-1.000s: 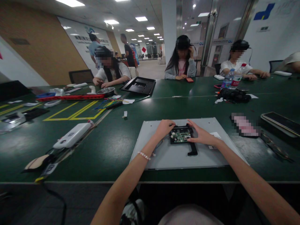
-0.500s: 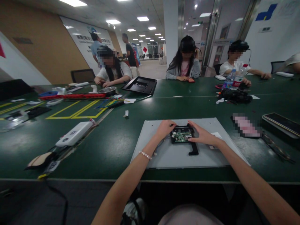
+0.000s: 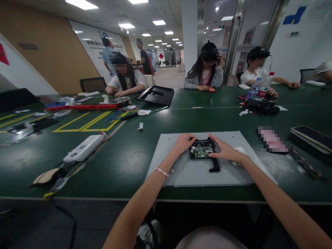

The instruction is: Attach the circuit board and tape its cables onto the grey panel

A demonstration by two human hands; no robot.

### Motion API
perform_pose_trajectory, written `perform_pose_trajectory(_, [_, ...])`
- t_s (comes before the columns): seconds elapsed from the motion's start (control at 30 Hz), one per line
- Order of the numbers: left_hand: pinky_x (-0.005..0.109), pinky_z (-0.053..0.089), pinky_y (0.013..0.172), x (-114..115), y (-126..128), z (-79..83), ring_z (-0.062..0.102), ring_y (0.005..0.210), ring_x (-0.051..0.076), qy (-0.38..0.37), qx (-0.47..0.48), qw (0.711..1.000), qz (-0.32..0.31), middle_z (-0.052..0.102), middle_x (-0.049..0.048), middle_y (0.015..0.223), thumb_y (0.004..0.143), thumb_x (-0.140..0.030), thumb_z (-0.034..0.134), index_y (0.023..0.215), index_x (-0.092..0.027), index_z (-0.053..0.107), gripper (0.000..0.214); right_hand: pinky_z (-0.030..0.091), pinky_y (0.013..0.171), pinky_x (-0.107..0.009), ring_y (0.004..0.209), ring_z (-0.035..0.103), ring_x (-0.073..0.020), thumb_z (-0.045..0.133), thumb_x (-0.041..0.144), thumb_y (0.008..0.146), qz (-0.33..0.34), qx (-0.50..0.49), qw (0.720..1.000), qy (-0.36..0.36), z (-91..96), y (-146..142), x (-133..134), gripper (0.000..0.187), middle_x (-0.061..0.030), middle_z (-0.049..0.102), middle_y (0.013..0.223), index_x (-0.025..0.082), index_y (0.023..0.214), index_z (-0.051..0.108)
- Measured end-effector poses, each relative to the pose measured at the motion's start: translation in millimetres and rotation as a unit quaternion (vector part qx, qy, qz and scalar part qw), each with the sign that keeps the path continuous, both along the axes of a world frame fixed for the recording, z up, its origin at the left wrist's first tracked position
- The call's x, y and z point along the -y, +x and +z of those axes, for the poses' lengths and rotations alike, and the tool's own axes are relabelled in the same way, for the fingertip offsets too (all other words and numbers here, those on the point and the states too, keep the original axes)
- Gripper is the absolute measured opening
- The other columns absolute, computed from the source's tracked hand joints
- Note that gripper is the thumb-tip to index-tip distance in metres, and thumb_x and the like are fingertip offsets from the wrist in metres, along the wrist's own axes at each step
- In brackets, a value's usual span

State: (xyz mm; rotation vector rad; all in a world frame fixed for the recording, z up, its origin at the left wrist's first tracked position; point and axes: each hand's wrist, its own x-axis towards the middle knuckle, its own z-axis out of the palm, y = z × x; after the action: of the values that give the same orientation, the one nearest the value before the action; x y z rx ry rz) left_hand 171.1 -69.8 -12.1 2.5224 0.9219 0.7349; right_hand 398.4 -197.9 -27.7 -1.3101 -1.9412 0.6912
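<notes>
A grey metal panel [image 3: 197,173] lies flat on the green table in front of me. On it sits a small green circuit board in a black frame [image 3: 202,151], with a black strip [image 3: 215,165] running toward me. My left hand [image 3: 183,142] grips the frame's left edge with curled fingers. My right hand [image 3: 225,150] holds its right edge, fingers bent over the top corner.
A white device [image 3: 84,147] and cables lie at the left; a phone [image 3: 312,136] lies at the right. A black monitor shell [image 3: 156,94], water bottles [image 3: 259,88] and a black bundle [image 3: 260,106] lie further back. Three people sit across the table; two stand behind.
Both hands stay on the circuit board frame. Only the view has shifted slightly.
</notes>
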Motion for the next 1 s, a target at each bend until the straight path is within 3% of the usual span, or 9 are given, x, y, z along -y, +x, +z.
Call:
perform_pose_trajectory(0.73, [0.026, 0.046, 0.083, 4.5, 2.6, 1.3, 0.065, 0.087, 0.017, -0.017, 0.029, 0.999, 0.025, 0.073, 0.0022, 0.090, 0.084, -0.023, 0.056, 0.085, -0.018, 0.073, 0.018, 0.028, 0.111, -0.051, 0.136, 0.033, -0.0308, 0.069, 0.053, 0.074, -0.005, 0.004, 1.000, 0.003, -2.0, -0.2, 0.4, 0.097, -0.0123, 0.029, 0.152, 0.026, 0.151, 0.015])
perform_pose_trajectory(1.0, [0.026, 0.047, 0.084, 3.2, 1.3, 3.1, 0.064, 0.086, 0.016, -0.013, 0.052, 0.997, 0.062, 0.072, 0.0025, 0.089, 0.082, -0.019, 0.056, 0.084, -0.018, 0.072, 0.015, 0.027, 0.112, -0.049, 0.137, 0.032, -0.0299, 0.070, 0.052, 0.074, -0.007, 0.007, 1.000, 0.002, 0.2, -1.0, 1.4, 0.098, -0.0117, 0.029, 0.152, 0.026, 0.151, 0.013])
